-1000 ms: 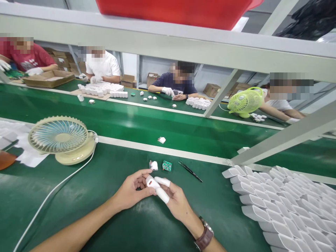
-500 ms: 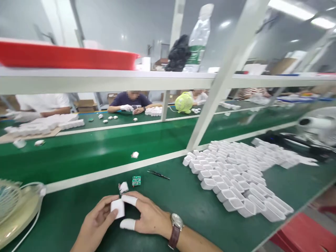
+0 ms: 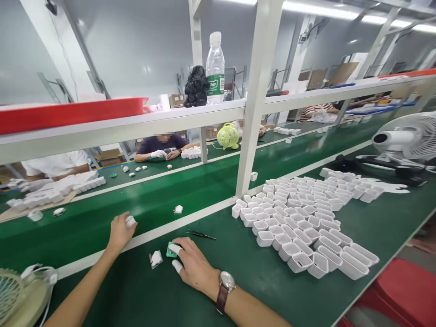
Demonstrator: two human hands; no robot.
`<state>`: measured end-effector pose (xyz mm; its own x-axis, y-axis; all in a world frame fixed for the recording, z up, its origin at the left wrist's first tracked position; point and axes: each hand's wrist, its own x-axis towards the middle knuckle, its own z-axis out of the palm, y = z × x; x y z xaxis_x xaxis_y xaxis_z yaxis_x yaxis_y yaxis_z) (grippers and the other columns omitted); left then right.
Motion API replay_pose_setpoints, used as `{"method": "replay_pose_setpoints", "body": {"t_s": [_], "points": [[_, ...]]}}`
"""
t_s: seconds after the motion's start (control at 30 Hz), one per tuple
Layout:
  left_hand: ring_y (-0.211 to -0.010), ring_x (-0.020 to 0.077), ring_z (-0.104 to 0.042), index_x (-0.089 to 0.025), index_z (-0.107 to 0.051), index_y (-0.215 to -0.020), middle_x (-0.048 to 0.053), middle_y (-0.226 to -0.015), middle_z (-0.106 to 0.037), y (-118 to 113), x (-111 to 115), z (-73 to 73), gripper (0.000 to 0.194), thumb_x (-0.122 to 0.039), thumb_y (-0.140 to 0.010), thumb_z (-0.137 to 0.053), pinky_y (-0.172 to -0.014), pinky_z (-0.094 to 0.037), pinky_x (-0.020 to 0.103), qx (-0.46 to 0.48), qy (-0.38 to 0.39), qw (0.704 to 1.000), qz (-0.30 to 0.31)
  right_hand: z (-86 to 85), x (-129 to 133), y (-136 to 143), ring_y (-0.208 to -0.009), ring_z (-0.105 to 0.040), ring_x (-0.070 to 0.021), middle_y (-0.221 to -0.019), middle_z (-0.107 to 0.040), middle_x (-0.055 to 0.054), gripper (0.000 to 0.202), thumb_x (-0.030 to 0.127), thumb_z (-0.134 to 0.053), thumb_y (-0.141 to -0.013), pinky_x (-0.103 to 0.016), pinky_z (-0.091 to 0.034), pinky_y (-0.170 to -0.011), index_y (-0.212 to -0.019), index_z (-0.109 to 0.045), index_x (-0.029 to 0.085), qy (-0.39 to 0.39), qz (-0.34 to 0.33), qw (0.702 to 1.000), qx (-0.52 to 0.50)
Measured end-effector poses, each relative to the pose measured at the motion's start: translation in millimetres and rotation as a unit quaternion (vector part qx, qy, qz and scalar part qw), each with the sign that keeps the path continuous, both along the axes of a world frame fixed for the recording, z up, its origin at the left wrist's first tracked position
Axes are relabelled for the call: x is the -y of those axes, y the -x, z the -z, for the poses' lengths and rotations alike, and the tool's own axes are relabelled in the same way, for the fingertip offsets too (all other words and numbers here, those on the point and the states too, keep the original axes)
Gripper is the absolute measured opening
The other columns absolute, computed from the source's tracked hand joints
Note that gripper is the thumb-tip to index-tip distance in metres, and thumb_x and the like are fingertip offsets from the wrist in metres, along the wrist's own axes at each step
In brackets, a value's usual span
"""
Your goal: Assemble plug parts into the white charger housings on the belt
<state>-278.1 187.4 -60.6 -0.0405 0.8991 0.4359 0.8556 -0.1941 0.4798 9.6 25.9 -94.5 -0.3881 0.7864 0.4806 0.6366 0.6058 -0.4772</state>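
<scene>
The small white case (image 3: 130,221) is left of the middle, over the green belt (image 3: 204,188), pinched by the left hand (image 3: 121,234). Below the middle, the right hand (image 3: 197,263) has its fingers spread, one over a green board (image 3: 169,252).

Right hand (image 3: 199,265): white finger cots (image 3: 175,249); silver watch (image 3: 227,280), brown strap (image 3: 222,299).

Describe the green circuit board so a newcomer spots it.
On the green worktop, find the right hand. At its white-capped index fingertip lies the small green circuit board, partly covered; its green face differs from the white-topped electronic part to its left.
</scene>
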Motion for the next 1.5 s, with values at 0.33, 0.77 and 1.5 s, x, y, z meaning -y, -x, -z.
{"method": "replay_pose_setpoints", "body": {"t_s": [0.33, 0.77, 1.5], "points": [[-0.138, 0.0299, -0.054, -0.020, -0.061, -0.140, 0.011, -0.147, -0.063, -150, -24, 24.1, 0.050, -0.028, -0.091, -0.057, -0.117, -0.044, 0.049, -0.062, 0.016, 0.958, 0.278, -5.7, 0, 5, -0.106, -0.063, -0.0249, -0.110, -0.069, -0.011, 0.040, 0.011, -0.050, -0.100, -0.043, -0.050, -0.104, -0.139, -0.056, 0.016, 0.025, 0.063, 0.997, -0.021], [-0.090, 0.0244, -0.069, -0.017, -0.068, -0.127, 0.008, -0.099, -0.071, -137, 18, -20.3, 0.045, -0.042, -0.090, -0.063, -0.085, -0.058, 0.040, -0.021, 0.101, 0.947, 0.305, -6.7, 1, 1, -0.107, -0.056, -0.0304, -0.116, -0.065, -0.013, 0.039, 0.041, -0.065, -0.097, -0.049, -0.047, -0.099, -0.126, -0.064, 0.015, 0.039, 0.043, 0.998, 0.023], [-0.062, 0.0176, -0.058, -0.018, -0.073, -0.078, 0.001, -0.067, -0.065, -182, 68, -76.0, 0.046, -0.051, -0.100, -0.050, -0.058, -0.047, 0.027, -0.035, 0.127, 0.914, 0.383, -6.7, 3, 3, -0.110, -0.057, -0.0293, -0.116, -0.068, -0.014, 0.027, 0.022, -0.049, -0.102, -0.045, -0.048, -0.097, -0.123, -0.065, 0.013, 0.005, 0.057, 0.998, 0.035]]}}
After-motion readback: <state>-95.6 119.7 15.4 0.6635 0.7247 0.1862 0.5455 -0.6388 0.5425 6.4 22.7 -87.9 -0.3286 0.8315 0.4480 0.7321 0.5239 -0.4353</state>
